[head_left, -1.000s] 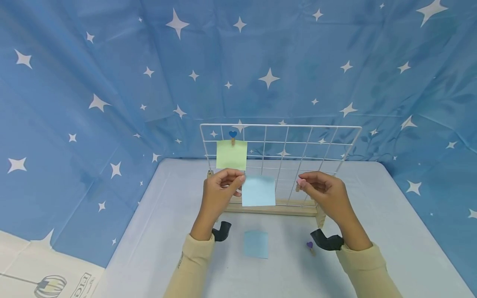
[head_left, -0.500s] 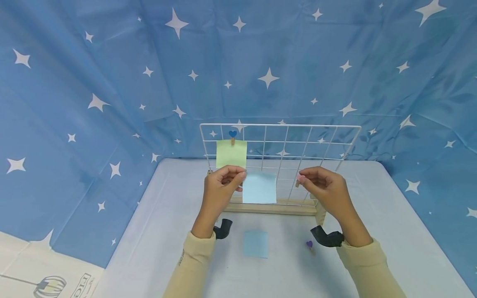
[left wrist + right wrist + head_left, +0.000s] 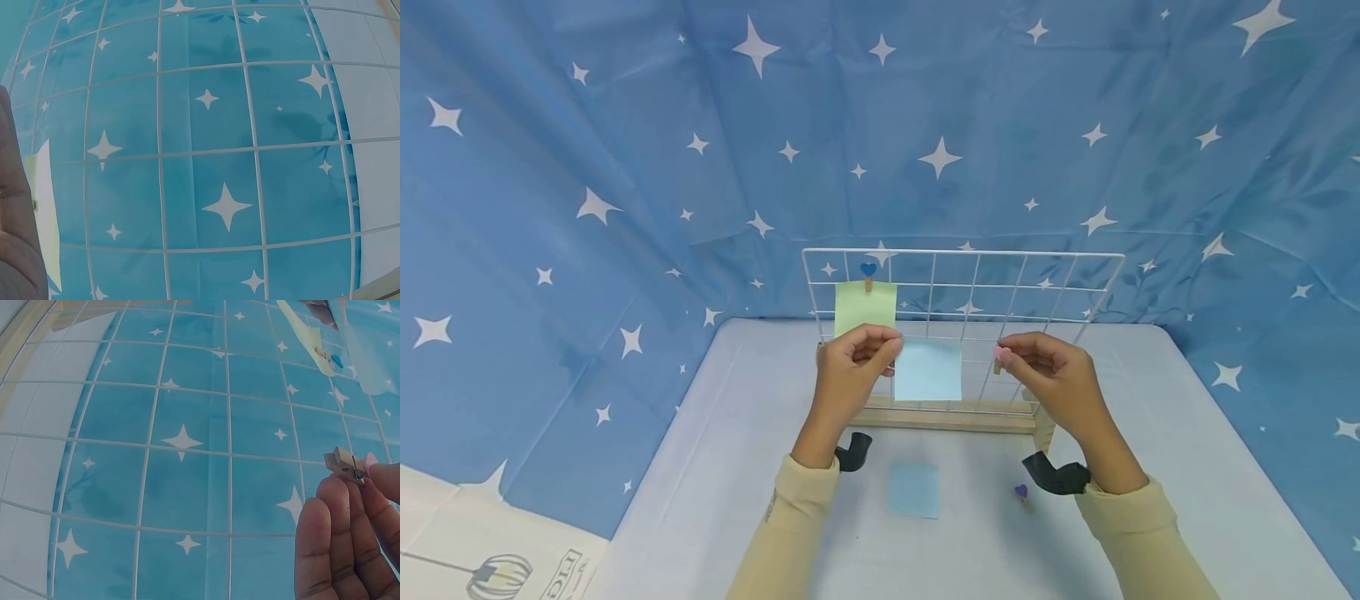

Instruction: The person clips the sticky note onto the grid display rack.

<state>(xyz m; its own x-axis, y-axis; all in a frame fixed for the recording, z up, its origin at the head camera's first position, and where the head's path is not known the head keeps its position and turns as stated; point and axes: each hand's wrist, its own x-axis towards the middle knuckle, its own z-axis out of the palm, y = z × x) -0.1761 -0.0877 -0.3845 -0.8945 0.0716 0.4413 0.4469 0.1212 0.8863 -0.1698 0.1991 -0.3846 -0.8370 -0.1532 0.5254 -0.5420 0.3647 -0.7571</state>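
The work looks partway along. One piece is done: a light-green sticky note (image 3: 865, 304) hangs on the white wire grid (image 3: 962, 251), left of centre in the frame, under a blue-heart mini clothespin (image 3: 868, 277). A second is in hand but not fastened — no clip shows on the light-blue sticky note (image 3: 928, 370) in the middle of the frame. Left over, as far as the view shows, are another blue sticky note (image 3: 914, 492) lying at the lower centre of the frame on the white tabletop (image 3: 700, 500), and a purple-heart mini clothespin (image 3: 1023, 496) to its right.

The left hand (image 3: 853, 367) pinches the held blue note by its upper left corner, thumb in front; the rest of the sheet spreads rightward from the fingertips, upright and nearly flat, in front of the grid. Whether its back touches the wires cannot be told.

The right hand (image 3: 1051, 371), right of centre, grips a pink-heart mini clothespin (image 3: 997, 365) between thumb and fingertips. In the right wrist view the pin sits at the right, its heart by the thumb and one wooden end jutting leftward past the fingers. In the head view it is near the held note's right edge but apart from it — a gap shows between them.
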